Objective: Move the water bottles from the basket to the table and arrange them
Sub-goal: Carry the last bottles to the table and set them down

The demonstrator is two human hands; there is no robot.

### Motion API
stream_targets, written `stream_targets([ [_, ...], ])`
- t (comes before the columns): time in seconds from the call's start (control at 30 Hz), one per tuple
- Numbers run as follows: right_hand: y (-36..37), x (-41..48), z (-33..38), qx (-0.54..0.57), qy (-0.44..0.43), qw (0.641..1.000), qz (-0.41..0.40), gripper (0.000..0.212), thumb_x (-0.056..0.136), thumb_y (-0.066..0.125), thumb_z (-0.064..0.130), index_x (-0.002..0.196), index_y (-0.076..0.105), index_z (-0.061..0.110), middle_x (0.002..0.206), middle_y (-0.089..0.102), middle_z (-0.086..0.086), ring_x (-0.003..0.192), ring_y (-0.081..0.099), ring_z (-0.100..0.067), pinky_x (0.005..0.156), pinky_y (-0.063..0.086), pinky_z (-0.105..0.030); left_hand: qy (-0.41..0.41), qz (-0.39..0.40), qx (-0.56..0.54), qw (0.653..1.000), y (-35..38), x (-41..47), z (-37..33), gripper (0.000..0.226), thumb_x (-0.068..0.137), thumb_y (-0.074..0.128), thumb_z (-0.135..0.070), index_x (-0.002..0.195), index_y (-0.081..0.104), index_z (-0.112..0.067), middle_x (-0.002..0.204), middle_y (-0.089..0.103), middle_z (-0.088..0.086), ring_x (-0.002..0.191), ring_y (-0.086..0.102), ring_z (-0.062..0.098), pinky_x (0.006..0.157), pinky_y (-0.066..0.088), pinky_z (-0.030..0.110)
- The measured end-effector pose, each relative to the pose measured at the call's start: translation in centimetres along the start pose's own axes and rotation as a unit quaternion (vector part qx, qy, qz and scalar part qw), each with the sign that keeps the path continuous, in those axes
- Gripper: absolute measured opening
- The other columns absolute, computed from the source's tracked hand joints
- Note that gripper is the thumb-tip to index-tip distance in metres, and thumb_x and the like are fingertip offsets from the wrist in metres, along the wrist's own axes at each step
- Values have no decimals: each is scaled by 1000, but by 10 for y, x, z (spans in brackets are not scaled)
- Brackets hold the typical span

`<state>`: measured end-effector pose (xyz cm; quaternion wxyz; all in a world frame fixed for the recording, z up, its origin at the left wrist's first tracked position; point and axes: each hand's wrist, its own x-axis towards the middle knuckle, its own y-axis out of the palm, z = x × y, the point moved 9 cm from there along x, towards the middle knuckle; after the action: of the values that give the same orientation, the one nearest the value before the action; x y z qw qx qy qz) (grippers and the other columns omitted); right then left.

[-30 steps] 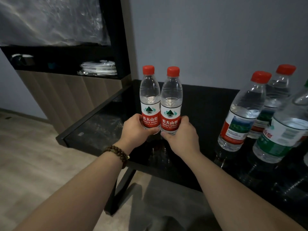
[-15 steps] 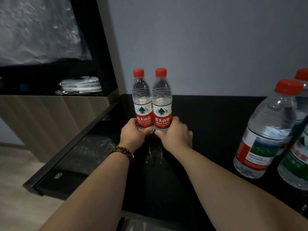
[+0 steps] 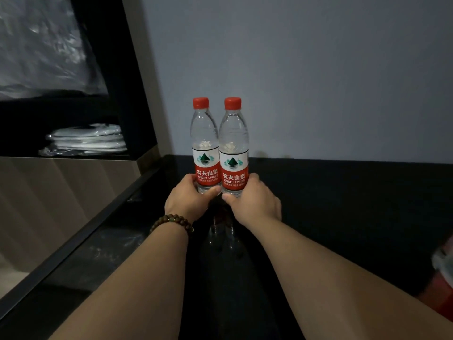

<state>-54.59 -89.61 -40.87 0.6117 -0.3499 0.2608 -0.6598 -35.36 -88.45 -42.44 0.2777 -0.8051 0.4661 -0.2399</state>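
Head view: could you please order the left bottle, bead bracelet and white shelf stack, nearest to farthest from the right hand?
From the right hand:
1. Left bottle, just beside its thumb.
2. Bead bracelet, on the left wrist.
3. White stack, on the shelf, far left.

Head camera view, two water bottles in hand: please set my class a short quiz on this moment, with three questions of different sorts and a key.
1. True or false: the left grip holds the left Nongfu Spring bottle by its cap.
2. Which wrist bears the beaded bracelet? A. left B. right C. both
3. Fill in: the caps of the left Nongfu Spring bottle and of the right Nongfu Spring bottle, held in the right grip, are both ___.

Key: 1. False: it holds the lower body, at the foot of the label. 2. A. 3. red.
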Motion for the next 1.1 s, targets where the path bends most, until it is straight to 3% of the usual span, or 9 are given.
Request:
stream_targets([
  [0.2,11,44,9,-10,-7,1000,-7,70,83,76,56,137,47,22,131,63,-1,119,63,-24,97,52,-45,13,1,17,1000,7,49,-4,70,81,76,-63,138,52,-31,126,67,-10,104,63,11,89,53,38],
  [0.27,16,58,10,-10,-6,1000,-12,69,84,76,55,137,46,22,130,62,-1,118,63,-24,91,53,-41,19,5,21,1000,10,63,-6,70,81,76,-63,138,52,-31,127,67,-9,99,59,8,86,51,37],
  [0.5,31,100,17,-24,2,1000,-17,65,86,74,56,135,47,22,128,62,-2,113,64,-25,70,44,-34,31,17,14,999,19,107,-9,70,81,76,-62,139,53,-31,130,67,-8,114,64,15,94,53,41],
  [0.87,45,148,29,-50,7,998,-26,62,88,71,57,132,48,20,126,64,-4,110,66,-26,66,41,-34,40,35,25,998,27,156,-12,74,83,74,-63,144,50,-31,136,66,-4,119,64,20,101,53,48],
  [1.03,51,162,31,-57,5,998,-26,61,88,71,59,130,49,21,123,64,-4,107,66,-25,53,33,-30,49,36,26,998,27,168,-11,72,82,73,-65,144,52,-34,134,67,-6,117,64,17,98,53,42],
  [1.1,53,168,31,-63,1,998,-31,63,87,71,60,130,49,20,122,64,-5,106,66,-25,56,37,-30,49,35,35,998,26,171,-12,72,82,72,-67,144,52,-35,133,67,-7,117,64,17,94,53,40],
])
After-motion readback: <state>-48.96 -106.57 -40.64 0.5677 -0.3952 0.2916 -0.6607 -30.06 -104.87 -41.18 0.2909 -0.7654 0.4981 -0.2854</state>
